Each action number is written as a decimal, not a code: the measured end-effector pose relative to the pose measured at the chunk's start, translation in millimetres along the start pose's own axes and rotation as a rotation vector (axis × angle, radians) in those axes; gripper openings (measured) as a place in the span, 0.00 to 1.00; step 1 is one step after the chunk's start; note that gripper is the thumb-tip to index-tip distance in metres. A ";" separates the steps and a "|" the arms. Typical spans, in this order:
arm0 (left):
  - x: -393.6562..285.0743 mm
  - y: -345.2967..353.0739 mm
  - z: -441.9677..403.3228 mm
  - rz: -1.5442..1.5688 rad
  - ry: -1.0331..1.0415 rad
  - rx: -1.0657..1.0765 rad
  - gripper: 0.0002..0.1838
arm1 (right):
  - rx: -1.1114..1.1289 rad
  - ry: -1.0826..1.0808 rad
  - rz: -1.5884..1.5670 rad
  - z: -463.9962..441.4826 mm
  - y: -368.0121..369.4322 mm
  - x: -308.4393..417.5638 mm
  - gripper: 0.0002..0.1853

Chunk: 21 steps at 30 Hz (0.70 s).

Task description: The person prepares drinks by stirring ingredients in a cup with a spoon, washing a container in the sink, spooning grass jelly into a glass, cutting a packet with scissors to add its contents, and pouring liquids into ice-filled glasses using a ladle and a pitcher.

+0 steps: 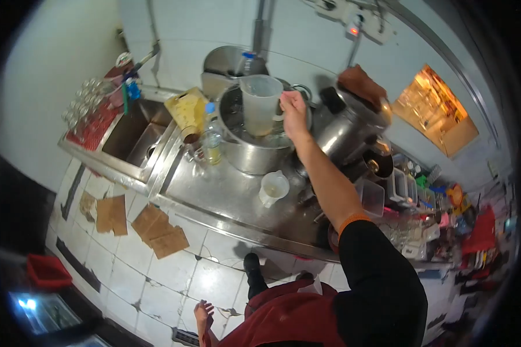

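Observation:
My right hand [294, 110] is closed around the handle of a translucent plastic measuring jug [260, 101]. The jug is held upright over a large steel pot [255, 156], with a little pale liquid or residue near its base. Its lower part hides some of the pot's inside, where ice or clear pieces seem to lie. In front of the pot, a smaller white plastic jug [274, 186] stands on the steel counter [214, 191]. Down by my side hangs my left hand [203, 312], holding nothing, its fingers loosely bent and apart.
Left of the pot stand a blue-capped bottle [212, 141] and a yellow board [186, 110]. A sink [136, 133] and a red rack of glasses [92, 124] are further left. A steel urn [347, 130] is on the right. Cardboard [159, 231] lies on the tiled floor.

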<state>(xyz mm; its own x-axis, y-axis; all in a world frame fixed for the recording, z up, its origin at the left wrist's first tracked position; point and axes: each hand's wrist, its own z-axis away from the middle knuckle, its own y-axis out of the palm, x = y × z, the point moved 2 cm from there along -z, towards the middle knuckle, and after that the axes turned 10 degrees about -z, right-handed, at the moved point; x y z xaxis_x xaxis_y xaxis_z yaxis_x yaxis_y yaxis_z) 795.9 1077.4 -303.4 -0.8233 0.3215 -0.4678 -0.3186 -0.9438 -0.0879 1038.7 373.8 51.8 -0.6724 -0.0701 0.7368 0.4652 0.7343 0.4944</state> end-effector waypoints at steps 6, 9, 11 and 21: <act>0.0 -6.8 -19.7 -0.203 -0.099 0.108 0.28 | -0.098 -0.214 -0.111 44.3 38.0 107.5 0.05; -5.4 35.4 -46.5 -0.460 -0.164 0.324 0.18 | -0.170 -0.230 -0.178 88.4 24.6 169.5 0.07; -15.5 82.9 -65.6 -0.688 -0.049 0.475 0.20 | -0.206 -0.246 -0.180 127.2 7.1 225.2 0.07; -35.6 425.7 61.6 -1.165 0.158 0.623 0.28 | -0.324 -0.328 0.109 400.0 -252.1 559.2 0.07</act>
<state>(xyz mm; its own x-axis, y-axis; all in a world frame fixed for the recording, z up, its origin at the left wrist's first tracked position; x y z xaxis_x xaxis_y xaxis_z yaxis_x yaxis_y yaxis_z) 660.6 668.9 -270.0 0.1248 0.8600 -0.4948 -0.9907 0.0809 -0.1092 315.1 419.6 154.7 -0.7317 0.2509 0.6338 0.6638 0.4735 0.5789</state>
